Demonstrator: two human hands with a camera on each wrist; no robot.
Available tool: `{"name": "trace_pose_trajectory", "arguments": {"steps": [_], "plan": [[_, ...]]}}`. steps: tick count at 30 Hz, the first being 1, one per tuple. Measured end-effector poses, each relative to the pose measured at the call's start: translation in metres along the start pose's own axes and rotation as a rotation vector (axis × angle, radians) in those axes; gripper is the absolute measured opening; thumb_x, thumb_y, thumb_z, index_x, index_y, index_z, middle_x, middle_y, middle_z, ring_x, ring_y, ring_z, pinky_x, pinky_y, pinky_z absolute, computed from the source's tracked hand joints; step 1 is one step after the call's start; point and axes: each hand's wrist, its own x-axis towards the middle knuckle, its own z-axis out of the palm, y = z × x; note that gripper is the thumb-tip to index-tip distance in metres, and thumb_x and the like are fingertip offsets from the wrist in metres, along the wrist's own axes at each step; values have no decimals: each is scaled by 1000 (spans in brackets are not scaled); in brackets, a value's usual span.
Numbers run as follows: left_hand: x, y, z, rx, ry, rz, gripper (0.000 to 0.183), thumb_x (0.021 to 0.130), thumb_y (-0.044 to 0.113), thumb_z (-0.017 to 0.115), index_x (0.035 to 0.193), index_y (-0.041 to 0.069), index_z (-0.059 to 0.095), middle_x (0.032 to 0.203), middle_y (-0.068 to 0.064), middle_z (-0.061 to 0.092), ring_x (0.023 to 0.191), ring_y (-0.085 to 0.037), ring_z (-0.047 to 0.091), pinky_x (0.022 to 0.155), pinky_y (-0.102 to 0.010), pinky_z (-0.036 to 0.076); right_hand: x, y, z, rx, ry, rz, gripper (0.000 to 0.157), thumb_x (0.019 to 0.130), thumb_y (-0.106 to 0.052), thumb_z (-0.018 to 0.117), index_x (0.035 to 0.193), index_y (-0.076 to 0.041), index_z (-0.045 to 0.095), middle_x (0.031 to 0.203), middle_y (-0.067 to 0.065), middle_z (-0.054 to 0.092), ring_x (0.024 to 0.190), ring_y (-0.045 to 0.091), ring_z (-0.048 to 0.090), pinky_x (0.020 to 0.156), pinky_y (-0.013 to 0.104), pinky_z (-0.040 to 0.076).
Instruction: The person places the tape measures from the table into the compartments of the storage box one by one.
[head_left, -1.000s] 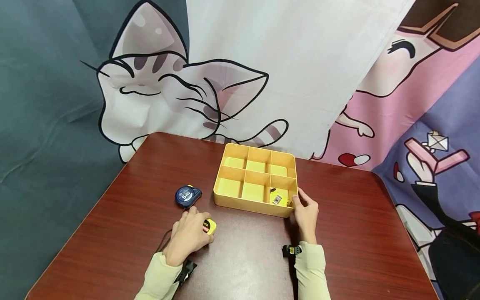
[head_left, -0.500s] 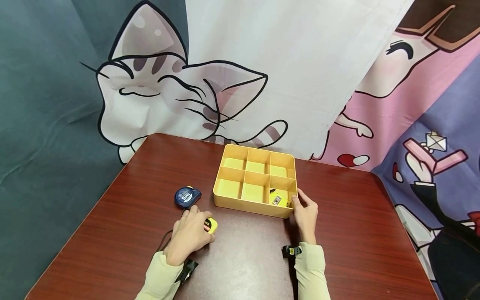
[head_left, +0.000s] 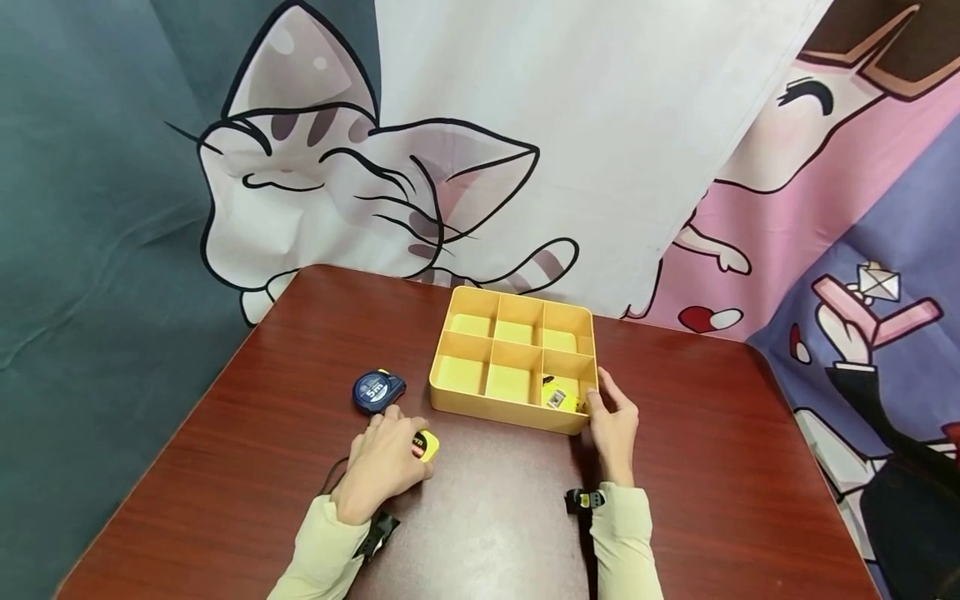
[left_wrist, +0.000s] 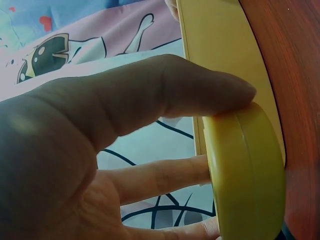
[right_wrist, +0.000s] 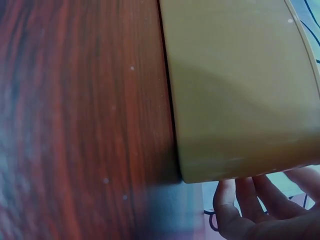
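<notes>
Head view suggests early progress: one boxed tape measure (head_left: 558, 398) lies in the near right compartment (head_left: 570, 364) of the box (head_left: 501, 407), with two apparently left, a yellow tape measure (head_left: 428, 446) pinched in the left hand (head_left: 384, 460) and a blue tape measure (head_left: 377, 391) just beyond it on the table (head_left: 487, 525). The right hand (head_left: 615, 429) grips the box's right side. Counted: three tape measures, one box, six compartments.

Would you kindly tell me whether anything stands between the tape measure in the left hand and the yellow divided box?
Nothing visible stands between the yellow tape measure in the left hand and the box, except the box's own front wall. The blue tape measure lies to the left.
</notes>
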Motion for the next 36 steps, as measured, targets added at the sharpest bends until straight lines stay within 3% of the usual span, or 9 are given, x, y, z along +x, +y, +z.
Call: {"name": "trace_pose_trajectory", "arguments": {"steps": [7,17,24,29,36], "plan": [[3,3,-1,5,11,0,53,57,29,79,107,17,67,95,-10,53,82,-27,50,54,-40,42,1,-2,0,-15,12,-19,39,83,-7,60,119,-18,63,119,-3,61,114,7,50,95,25,36],[7,6,-2,3,14,3,55,58,31,79,110,17,66,95,-9,52,82,-26,50,54,-38,41,2,-1,0,-18,4,-25,38,83,-7,60,119,-18,63,120,2,61,113,9,51,92,21,37],[7,7,-3,1,13,1,55,58,31,79,109,17,66,94,-9,52,81,-26,50,53,-39,40,1,-1,-1,44,-7,-25,37,84,-4,59,119,-15,63,118,9,61,105,21,57,78,12,40],[6,8,-4,2,16,2,55,58,31,79,109,17,66,95,-9,53,81,-26,50,53,-39,41,-6,-18,-4,59,-34,-18,38,84,-1,57,121,-7,61,120,16,59,106,28,55,77,12,40],[7,10,-7,2,7,1,57,58,31,79,111,17,65,96,-9,52,82,-26,49,54,-39,40,1,1,-1,53,-29,-28,37,85,-5,59,121,-14,62,120,9,60,104,21,56,76,10,40]]}}
